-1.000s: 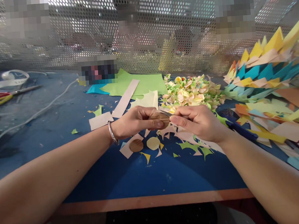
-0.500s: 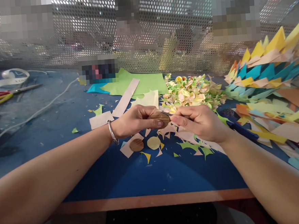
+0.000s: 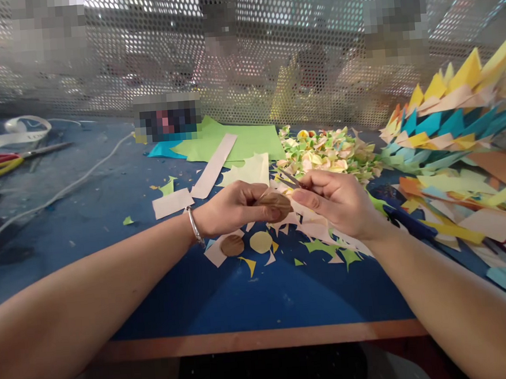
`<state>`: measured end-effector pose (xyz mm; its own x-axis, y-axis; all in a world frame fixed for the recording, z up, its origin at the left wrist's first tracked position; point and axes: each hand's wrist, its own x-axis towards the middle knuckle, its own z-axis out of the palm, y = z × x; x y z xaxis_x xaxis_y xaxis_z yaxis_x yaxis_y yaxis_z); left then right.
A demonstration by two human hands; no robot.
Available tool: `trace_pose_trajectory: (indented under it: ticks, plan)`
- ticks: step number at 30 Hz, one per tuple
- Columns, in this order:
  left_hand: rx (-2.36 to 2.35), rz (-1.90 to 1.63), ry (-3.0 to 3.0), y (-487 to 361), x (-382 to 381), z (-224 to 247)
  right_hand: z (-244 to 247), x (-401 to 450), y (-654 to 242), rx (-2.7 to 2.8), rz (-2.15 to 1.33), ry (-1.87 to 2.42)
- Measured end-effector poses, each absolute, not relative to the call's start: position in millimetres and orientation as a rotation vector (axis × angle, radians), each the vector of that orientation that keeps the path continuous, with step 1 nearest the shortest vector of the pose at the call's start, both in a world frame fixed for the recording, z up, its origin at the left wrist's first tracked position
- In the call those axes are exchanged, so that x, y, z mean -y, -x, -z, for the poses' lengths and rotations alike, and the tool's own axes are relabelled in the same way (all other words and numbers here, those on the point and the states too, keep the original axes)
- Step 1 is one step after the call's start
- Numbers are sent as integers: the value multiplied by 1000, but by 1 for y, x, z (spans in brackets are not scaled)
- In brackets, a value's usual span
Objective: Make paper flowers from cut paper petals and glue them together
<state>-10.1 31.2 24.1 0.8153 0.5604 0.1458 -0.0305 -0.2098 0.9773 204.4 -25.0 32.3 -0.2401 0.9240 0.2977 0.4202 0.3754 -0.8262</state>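
Note:
My left hand [image 3: 254, 205] pinches a brown wood-grain disc [image 3: 280, 205] between thumb and fingers, above the table's middle. Just right of it, my right hand [image 3: 334, 198] is closed on what look like small scissors [image 3: 290, 179]. Their slim metal tips stand apart and point up and left, clear of the disc; the handles are hidden in my fingers. On the table below lie a similar brown disc [image 3: 232, 246] on a pale pink paper piece [image 3: 215, 254], and a pale yellow paper circle [image 3: 261, 242]. Green and pink scraps [image 3: 351, 256] surround them.
Behind my hands are green paper sheets [image 3: 249, 140] and a heap of small folded paper pieces [image 3: 326, 155]. A spiky layered paper model [image 3: 451, 112] stands at right beside paper strips [image 3: 493, 219]. Red-and-yellow-handled scissors [image 3: 4, 163] and a white cord [image 3: 62, 191] lie left. A perforated screen [image 3: 254, 85] stands behind.
The scissors have come away from the disc's edge, and their tips now show, spread and raised. My right hand has shifted slightly up; the disc has turned a little and moved slightly right.

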Motion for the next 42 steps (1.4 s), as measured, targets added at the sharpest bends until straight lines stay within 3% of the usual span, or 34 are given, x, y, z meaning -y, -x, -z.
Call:
trace_pose_trajectory:
  ticks: [9, 19, 31, 42]
  plan:
    - [-481, -501, -1844, 8, -29, -22, -25, 25, -196, 1821, -934, 1173]
    - [-587, -773, -1363, -2, -20, -16, -20, 21, -199, 1625, -933, 1061]
    - [-700, -960, -1260, 1, -26, -15, -22, 19, -207, 1654, -1131, 1103]
    - [-590, -860, -1338, 1, -25, -16, -24, 22, -207, 1666, -1129, 1093]
